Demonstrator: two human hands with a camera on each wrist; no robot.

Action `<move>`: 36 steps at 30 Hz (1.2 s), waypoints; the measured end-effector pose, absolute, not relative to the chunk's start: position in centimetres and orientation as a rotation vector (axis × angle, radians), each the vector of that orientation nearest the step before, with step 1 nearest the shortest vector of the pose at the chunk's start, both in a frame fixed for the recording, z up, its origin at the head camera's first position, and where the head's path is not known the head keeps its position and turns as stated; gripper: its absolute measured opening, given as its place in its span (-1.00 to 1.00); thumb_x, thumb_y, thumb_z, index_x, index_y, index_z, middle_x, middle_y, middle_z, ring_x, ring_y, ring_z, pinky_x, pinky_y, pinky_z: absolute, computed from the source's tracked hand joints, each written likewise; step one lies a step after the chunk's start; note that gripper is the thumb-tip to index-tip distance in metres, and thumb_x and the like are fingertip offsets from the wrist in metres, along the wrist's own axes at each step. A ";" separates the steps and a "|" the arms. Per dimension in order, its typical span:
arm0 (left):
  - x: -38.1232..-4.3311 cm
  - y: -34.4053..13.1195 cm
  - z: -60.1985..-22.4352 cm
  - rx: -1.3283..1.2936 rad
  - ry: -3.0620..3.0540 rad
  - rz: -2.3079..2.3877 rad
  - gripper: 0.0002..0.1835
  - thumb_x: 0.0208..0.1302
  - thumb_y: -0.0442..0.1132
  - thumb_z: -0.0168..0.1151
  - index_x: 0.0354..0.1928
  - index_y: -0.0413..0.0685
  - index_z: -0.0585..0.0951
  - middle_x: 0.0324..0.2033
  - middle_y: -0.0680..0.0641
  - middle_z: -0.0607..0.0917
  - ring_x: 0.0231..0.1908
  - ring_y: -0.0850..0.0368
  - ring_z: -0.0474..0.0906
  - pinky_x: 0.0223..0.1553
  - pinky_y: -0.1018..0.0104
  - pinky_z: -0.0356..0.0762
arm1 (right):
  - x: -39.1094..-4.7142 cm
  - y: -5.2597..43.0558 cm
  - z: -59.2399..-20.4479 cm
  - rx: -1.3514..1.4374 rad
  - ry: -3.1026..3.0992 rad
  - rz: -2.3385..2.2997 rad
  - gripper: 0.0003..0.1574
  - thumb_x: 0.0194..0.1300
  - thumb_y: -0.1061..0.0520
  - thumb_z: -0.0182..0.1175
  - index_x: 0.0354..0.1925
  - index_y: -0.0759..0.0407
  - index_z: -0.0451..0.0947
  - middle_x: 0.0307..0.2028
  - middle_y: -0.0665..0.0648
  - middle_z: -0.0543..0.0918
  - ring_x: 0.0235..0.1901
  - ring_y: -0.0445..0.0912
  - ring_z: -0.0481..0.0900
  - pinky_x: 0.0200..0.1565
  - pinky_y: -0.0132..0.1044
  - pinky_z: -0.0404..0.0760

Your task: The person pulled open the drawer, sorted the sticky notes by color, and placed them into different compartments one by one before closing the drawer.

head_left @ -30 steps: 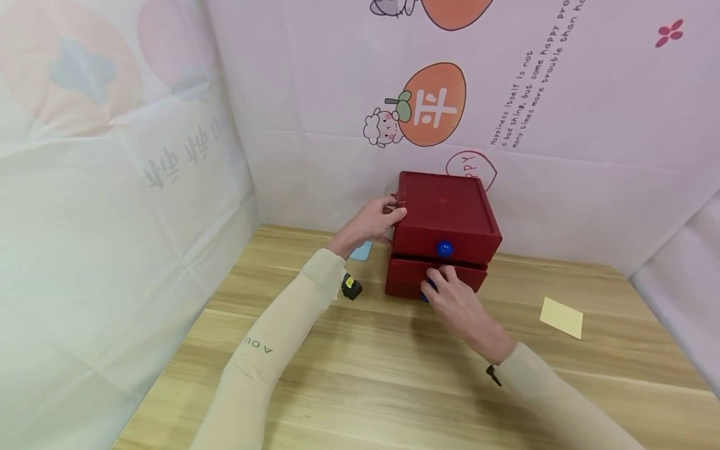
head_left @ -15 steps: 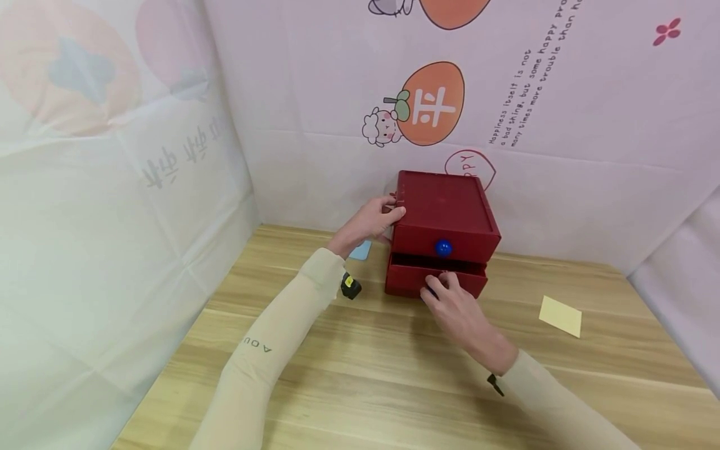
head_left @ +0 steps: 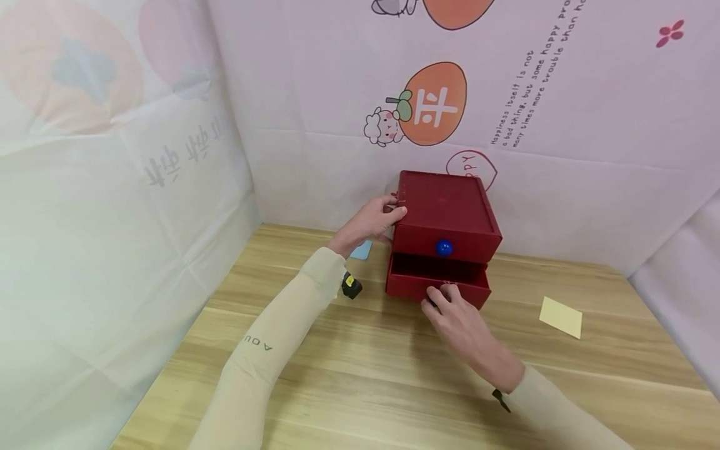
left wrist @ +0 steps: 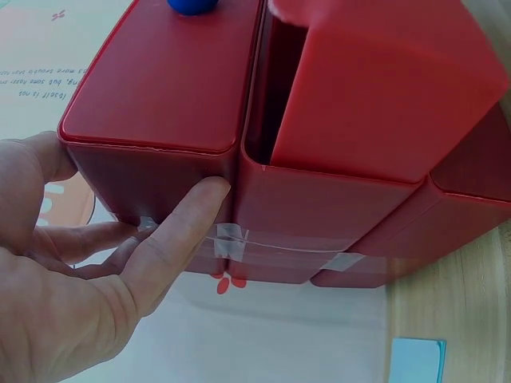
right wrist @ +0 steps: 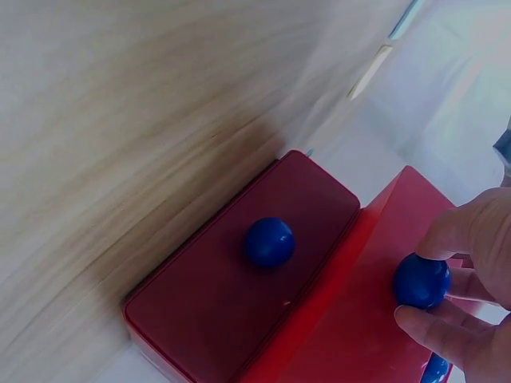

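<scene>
Red cabinet (head_left: 444, 200), three drawers stacked, standing on the wooden table (head_left: 337, 362), the landmark here. Middle drawer (head_left: 407, 285): part-way out from the cabinet's front; contents, if any, lost in shadow. Blue knob (right wrist: 421, 281), on that drawer: pinched between the thumb and fingertips of the right hand (head_left: 458, 324), digits parted only by the knob's width. Left hand (head_left: 372, 219): at the cabinet's left side, fingers spread, touching edge and wall, gripping nothing fully. Top drawer (head_left: 415, 240) and bottom drawer (right wrist: 200, 311): both flush with the cabinet. Handling, as judged: draw the knob straight toward the body, level and slow; keep the left hand's bracing firm lest the light-looking cabinet slide; stop before the drawer tips out.
</scene>
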State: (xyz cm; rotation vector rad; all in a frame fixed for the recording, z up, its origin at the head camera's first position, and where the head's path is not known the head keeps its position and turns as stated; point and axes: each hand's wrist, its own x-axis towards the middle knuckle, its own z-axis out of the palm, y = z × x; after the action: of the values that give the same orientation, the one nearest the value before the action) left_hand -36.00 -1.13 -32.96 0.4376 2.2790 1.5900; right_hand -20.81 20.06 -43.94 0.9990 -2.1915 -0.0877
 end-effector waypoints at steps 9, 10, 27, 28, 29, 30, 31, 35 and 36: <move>-36.0 -1.0 -33.0 0.465 2.287 1.601 -0.37 0.48 -0.02 0.05 0.46 -0.12 0.20 0.29 -0.19 0.42 0.25 -0.09 0.45 -0.07 -0.10 0.68 | -19.6 20.1 -44.1 1.031 -2.132 -0.089 -0.31 0.58 0.26 -0.52 -0.24 0.29 0.60 -0.14 0.27 0.57 -0.22 0.14 0.45 -0.49 -0.25 0.66; -36.0 -1.0 -33.0 0.465 2.286 1.600 -0.37 0.48 -0.02 0.05 0.46 -0.12 0.20 0.29 -0.19 0.42 0.24 -0.09 0.45 -0.07 -0.10 0.68 | -19.4 20.1 -44.0 1.029 -2.135 -0.088 -0.32 0.57 0.27 -0.52 -0.24 0.29 0.60 -0.14 0.27 0.57 -0.22 0.14 0.45 -0.49 -0.26 0.66; -36.2 -1.2 -33.0 0.447 2.277 1.587 -0.36 0.48 0.00 0.05 0.47 -0.09 0.18 0.31 -0.17 0.40 0.26 -0.07 0.44 -0.16 0.02 0.73 | -16.4 19.7 -44.0 1.075 -2.098 -0.085 -0.31 0.59 0.27 -0.47 -0.25 0.27 0.65 -0.17 0.25 0.58 -0.23 0.13 0.47 -0.39 -0.20 0.70; -36.2 -1.2 -33.1 0.446 2.282 1.585 -0.36 0.48 0.00 0.05 0.47 -0.09 0.19 0.30 -0.17 0.40 0.26 -0.07 0.44 -0.19 0.05 0.75 | -16.3 19.7 -44.0 1.075 -2.106 -0.094 -0.31 0.59 0.26 -0.47 -0.25 0.26 0.65 -0.17 0.24 0.58 -0.23 0.13 0.47 -0.38 -0.21 0.70; -36.2 -1.1 -33.1 0.447 2.283 1.587 -0.36 0.48 -0.01 0.05 0.47 -0.09 0.19 0.30 -0.17 0.41 0.26 -0.07 0.44 -0.22 0.08 0.75 | -16.2 19.8 -44.0 1.077 -2.105 -0.091 -0.32 0.59 0.27 -0.47 -0.25 0.27 0.65 -0.17 0.24 0.58 -0.23 0.12 0.47 -0.39 -0.21 0.70; -36.2 -1.1 -33.1 0.449 2.290 1.584 -0.37 0.48 -0.01 0.05 0.46 -0.09 0.19 0.30 -0.17 0.41 0.26 -0.07 0.45 -0.25 0.11 0.76 | -16.1 19.9 -44.0 1.076 -2.111 -0.096 -0.33 0.59 0.27 -0.46 -0.25 0.27 0.64 -0.17 0.24 0.57 -0.23 0.12 0.47 -0.38 -0.22 0.70; -36.2 -1.1 -33.1 0.451 2.293 1.581 -0.37 0.48 -0.01 0.05 0.46 -0.09 0.19 0.30 -0.17 0.41 0.25 -0.08 0.45 -0.24 0.09 0.75 | -16.0 19.9 -44.0 1.078 -2.110 -0.096 -0.33 0.58 0.28 -0.46 -0.25 0.27 0.64 -0.17 0.23 0.57 -0.23 0.12 0.47 -0.38 -0.22 0.70; -36.1 -1.1 -33.0 0.457 2.299 1.569 -0.36 0.48 -0.01 0.05 0.47 -0.10 0.18 0.29 -0.17 0.41 0.24 -0.08 0.46 -0.16 0.04 0.74 | -15.7 20.0 -43.9 1.087 -2.130 -0.110 -0.34 0.57 0.28 -0.48 -0.22 0.27 0.62 -0.16 0.23 0.56 -0.22 0.12 0.47 -0.38 -0.22 0.70; -36.1 -1.2 -32.9 0.457 2.298 1.566 -0.36 0.48 0.00 0.04 0.47 -0.09 0.18 0.30 -0.17 0.41 0.23 -0.08 0.46 -0.12 0.01 0.72 | -15.6 20.0 -43.9 1.084 -2.140 -0.123 -0.35 0.57 0.27 -0.48 -0.22 0.27 0.62 -0.16 0.23 0.56 -0.22 0.12 0.47 -0.35 -0.23 0.70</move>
State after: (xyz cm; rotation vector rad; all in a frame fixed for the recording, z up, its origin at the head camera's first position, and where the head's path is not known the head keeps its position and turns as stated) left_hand -36.05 -1.15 -32.95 0.4574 2.2980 1.5656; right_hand -15.61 20.03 -43.95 1.0845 -2.1397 -0.1229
